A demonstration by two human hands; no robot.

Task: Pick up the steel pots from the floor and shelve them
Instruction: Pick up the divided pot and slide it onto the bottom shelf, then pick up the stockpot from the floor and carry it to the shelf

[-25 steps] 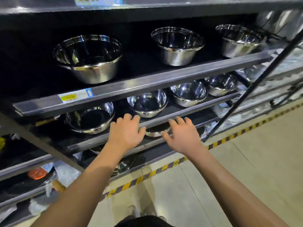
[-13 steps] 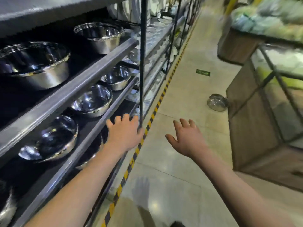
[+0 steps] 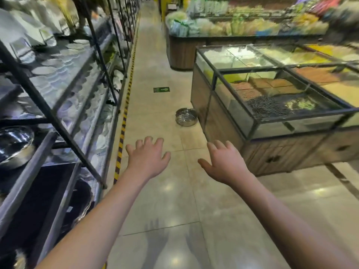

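Fingers [image 3: 149, 141] on both my hands are spread and empty (shelf just left behind); steel pot [image 3: 186, 116] on the floor [image 3: 165, 191] comes next.

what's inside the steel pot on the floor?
The steel pot sits upright on the floor beside the wooden display counter. Its interior shows only shiny reflections and looks empty; the near inner wall is hidden by the rim.

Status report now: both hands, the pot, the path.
Left hand and right hand open, empty. One steel pot on floor ahead, beside display counter. Aisle between clear.
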